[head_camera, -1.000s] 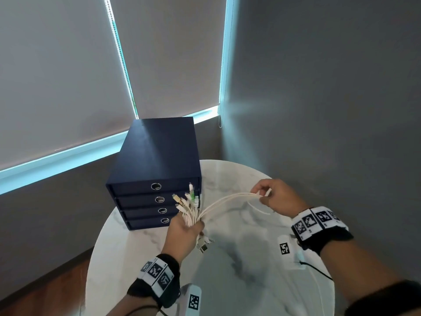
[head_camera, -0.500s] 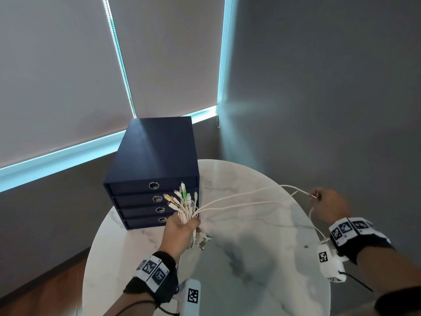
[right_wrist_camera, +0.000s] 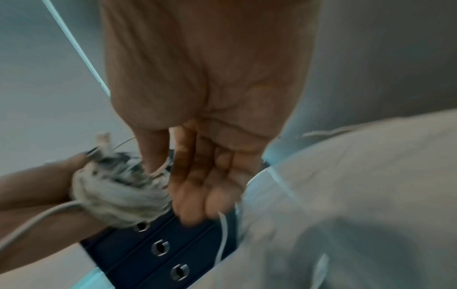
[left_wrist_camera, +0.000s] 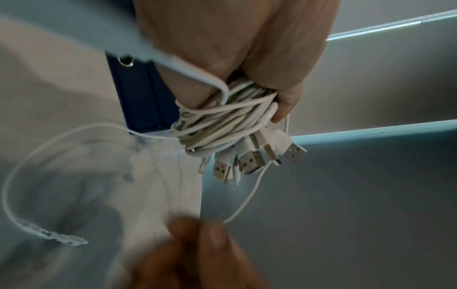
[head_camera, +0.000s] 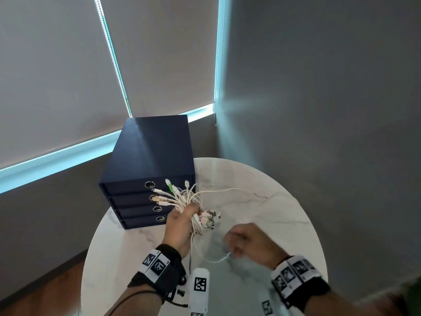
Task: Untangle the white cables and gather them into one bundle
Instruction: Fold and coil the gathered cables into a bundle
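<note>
My left hand grips a thick bundle of white cables above the table, with plugs fanning out above and to the right of the fist. In the left wrist view the coils wrap under my left hand and USB plugs hang below. My right hand, blurred, is close to the right and nearer me, pinching a loose white cable that loops down from the bundle. That cable runs to my right hand. My right hand sits beside the bundle.
A dark blue drawer box with several ring-pull drawers stands at the back left of the round white marble table. A grey wall lies to the right, window blinds behind. Another slack cable arcs over the tabletop.
My right hand, which had pulled cables taut far out to the right, has swung back in next to the left hand. The stretched cables now hang slack in loops.
</note>
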The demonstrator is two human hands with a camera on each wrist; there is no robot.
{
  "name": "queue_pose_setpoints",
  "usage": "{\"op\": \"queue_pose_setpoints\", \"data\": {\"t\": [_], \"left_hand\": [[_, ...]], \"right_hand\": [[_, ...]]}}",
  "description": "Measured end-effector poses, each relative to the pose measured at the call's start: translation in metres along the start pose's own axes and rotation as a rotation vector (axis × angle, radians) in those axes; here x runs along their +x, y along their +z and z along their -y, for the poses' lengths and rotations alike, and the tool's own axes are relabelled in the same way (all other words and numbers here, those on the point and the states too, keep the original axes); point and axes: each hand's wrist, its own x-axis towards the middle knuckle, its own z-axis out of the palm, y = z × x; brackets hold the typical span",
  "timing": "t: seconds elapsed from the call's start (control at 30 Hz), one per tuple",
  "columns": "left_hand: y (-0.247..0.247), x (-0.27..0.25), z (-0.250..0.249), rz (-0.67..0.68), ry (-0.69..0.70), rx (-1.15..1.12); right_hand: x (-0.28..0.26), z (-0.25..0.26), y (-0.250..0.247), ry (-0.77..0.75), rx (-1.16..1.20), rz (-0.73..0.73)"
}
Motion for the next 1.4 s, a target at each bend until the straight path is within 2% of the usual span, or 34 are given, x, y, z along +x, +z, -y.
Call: {"op": "queue_pose_setpoints", "data": {"t": [0.1,0.2,0.33,0.43,0.5,0.6,0.67,0.77,0.83,0.97,1.1,1.2,1.27,1.33,1.4], "left_hand": [[0.008,-0.003,0.001,-0.008,0.069,0.015],[0.012,-0.005,0.002,-0.043,0.168,0.077],[0.010,-0.006,-0.001,-0.073,0.298,0.140],[0.004,-0.005,-0.002,-0.060,0.324,0.152],[0.002,-0.004,0.001,-0.038,0.311,0.178],[0.002,-0.007,0.008,0.041,0.280,0.210],[0.003,-0.011,0.012,0.108,0.229,0.184],[0.005,-0.017,0.015,0.204,0.132,0.076],[0.004,-0.018,0.015,0.237,0.134,0.059],[0.001,-0.018,0.016,0.383,0.190,0.109],[0.002,-0.020,0.014,0.501,0.142,0.115],[0.002,-0.020,0.014,0.411,0.138,0.178],[0.001,-0.019,0.014,0.315,0.149,0.240],[-0.002,-0.016,0.013,0.210,0.139,0.266],[-0.005,-0.012,0.012,0.164,0.097,0.234]], "right_hand": [[-0.001,0.021,0.040,0.168,0.337,0.206],[0.000,0.040,0.056,0.107,0.443,0.249],[0.000,0.058,0.059,0.076,0.344,0.146],[-0.003,0.069,0.054,0.071,0.230,0.116],[-0.005,0.079,0.047,0.023,0.100,0.034],[-0.003,0.093,0.037,-0.100,-0.123,-0.154],[0.000,0.099,0.032,-0.119,-0.042,-0.232],[0.005,0.100,0.027,-0.051,0.226,-0.178],[0.008,0.099,0.023,-0.006,0.298,-0.136],[0.013,0.101,0.019,0.018,0.268,-0.108],[0.019,0.103,0.012,-0.035,0.105,-0.083],[0.021,0.107,0.004,-0.095,-0.060,0.008],[0.023,0.110,-0.001,-0.162,-0.113,0.012],[0.027,0.109,-0.008,-0.271,-0.163,-0.147],[0.031,0.101,-0.018,-0.362,-0.212,-0.284]]}}
